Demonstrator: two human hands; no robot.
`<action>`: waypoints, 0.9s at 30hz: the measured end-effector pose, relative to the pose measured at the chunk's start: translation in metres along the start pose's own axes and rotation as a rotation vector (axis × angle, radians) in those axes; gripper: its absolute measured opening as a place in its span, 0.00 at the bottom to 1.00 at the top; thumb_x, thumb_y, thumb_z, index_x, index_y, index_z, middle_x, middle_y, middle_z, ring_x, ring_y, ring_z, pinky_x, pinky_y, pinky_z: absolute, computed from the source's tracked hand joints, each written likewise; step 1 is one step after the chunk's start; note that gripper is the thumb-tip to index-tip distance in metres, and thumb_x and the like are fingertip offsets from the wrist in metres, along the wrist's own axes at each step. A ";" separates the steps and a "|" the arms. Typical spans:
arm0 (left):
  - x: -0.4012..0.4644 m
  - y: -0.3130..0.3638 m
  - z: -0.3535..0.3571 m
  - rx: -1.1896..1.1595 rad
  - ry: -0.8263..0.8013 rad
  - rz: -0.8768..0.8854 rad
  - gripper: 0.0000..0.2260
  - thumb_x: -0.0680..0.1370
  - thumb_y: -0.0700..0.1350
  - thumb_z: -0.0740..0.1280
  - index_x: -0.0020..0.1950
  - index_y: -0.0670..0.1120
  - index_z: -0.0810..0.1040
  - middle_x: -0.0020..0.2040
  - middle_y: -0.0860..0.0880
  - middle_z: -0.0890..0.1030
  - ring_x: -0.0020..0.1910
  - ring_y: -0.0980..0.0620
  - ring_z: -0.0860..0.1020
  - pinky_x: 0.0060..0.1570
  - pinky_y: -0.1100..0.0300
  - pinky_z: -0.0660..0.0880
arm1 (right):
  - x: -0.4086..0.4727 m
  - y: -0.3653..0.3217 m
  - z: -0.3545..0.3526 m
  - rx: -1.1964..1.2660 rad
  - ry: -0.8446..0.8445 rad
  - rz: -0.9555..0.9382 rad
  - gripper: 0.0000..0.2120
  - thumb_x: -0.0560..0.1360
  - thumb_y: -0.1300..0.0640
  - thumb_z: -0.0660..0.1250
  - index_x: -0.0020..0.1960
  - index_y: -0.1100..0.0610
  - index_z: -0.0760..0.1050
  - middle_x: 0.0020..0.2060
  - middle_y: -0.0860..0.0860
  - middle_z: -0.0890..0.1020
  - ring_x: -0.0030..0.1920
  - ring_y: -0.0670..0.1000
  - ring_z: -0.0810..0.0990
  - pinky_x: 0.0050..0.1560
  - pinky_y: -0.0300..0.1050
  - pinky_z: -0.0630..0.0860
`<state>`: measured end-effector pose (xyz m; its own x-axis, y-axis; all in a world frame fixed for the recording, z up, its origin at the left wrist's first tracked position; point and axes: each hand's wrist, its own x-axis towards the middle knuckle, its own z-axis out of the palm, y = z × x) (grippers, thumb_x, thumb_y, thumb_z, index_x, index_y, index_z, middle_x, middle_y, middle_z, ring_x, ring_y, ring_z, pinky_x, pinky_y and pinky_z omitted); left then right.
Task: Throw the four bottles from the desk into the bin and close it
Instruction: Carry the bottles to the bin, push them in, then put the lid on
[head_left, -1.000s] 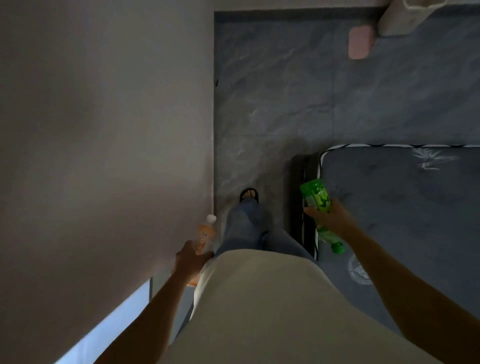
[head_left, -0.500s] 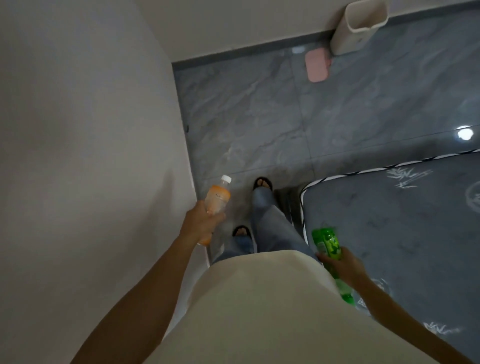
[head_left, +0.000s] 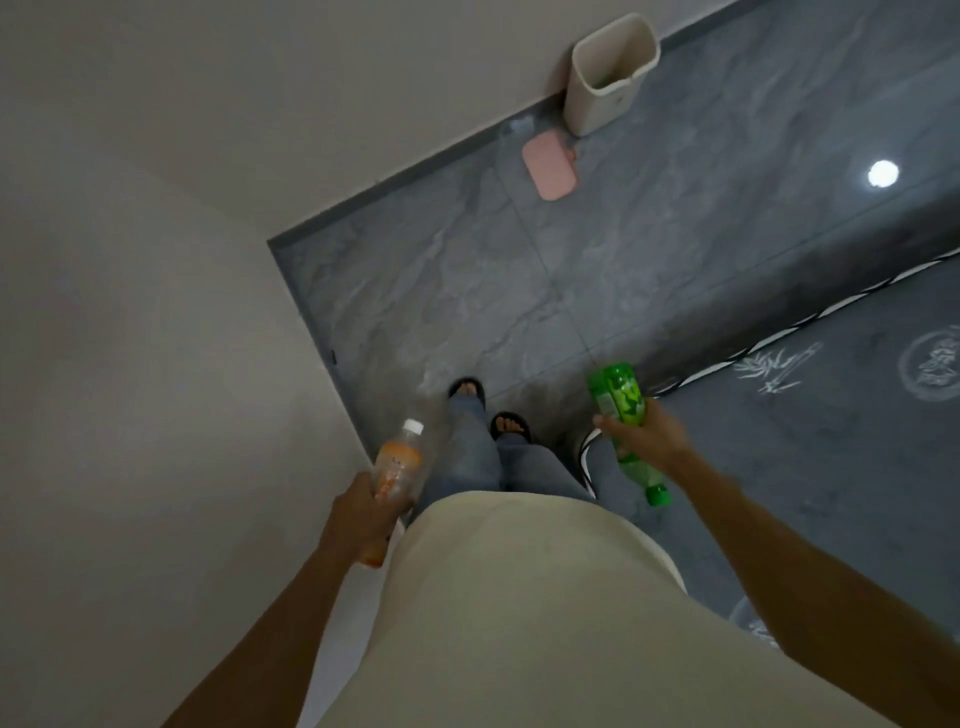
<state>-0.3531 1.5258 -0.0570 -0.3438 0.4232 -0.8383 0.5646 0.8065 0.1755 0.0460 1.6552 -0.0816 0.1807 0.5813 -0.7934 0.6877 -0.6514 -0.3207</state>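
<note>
Since half a second ago the bin (head_left: 610, 73) is brought nearer in view, and the right hand (head_left: 647, 436) is raised from beside the hip to the front, the green bottle (head_left: 621, 410) with it. The left hand (head_left: 363, 512) is lowered slightly. The orange bottle (head_left: 397, 467) is gripped low on its body by the left fingers (head_left: 378, 496), white cap pointing ahead. The green bottle is clasped around its middle by the right fingers (head_left: 613, 423), cap towards the body. The bin is seen open against the far wall, well apart from both hands, with a pink lid (head_left: 549, 165) lying on the floor (head_left: 441, 291) just beside it. A mattress (head_left: 831, 441) with a striped edge is passed on the right.

Only two of four bottles are carried, so a second trip is judged necessary. A throw from this distance is likely to be missed, since the bin mouth looks narrow. The lid could be stepped on or kicked aside on approach. The mattress corner near the feet could be clipped.
</note>
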 end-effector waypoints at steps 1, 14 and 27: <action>0.007 0.004 -0.008 0.009 -0.016 -0.007 0.24 0.68 0.61 0.73 0.57 0.50 0.77 0.46 0.48 0.82 0.39 0.50 0.80 0.36 0.57 0.73 | 0.010 -0.014 -0.007 0.007 0.018 -0.013 0.27 0.66 0.35 0.76 0.52 0.55 0.80 0.43 0.56 0.85 0.47 0.57 0.84 0.47 0.48 0.78; 0.127 0.190 -0.118 0.142 -0.108 0.182 0.22 0.70 0.59 0.77 0.58 0.51 0.76 0.53 0.46 0.82 0.49 0.44 0.80 0.46 0.54 0.75 | 0.070 -0.090 -0.069 0.170 0.110 0.178 0.28 0.66 0.34 0.75 0.53 0.56 0.78 0.44 0.57 0.85 0.46 0.59 0.85 0.50 0.52 0.81; 0.176 0.500 -0.102 0.408 -0.228 0.534 0.24 0.67 0.63 0.73 0.57 0.52 0.75 0.47 0.51 0.82 0.42 0.51 0.83 0.41 0.54 0.80 | 0.062 -0.023 -0.098 0.515 0.121 0.506 0.22 0.69 0.39 0.76 0.52 0.56 0.81 0.41 0.56 0.85 0.42 0.57 0.84 0.48 0.51 0.79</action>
<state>-0.2077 2.0455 -0.0646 0.1986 0.5848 -0.7865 0.8637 0.2749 0.4224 0.1105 1.7544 -0.0727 0.4855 0.1792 -0.8557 0.0874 -0.9838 -0.1565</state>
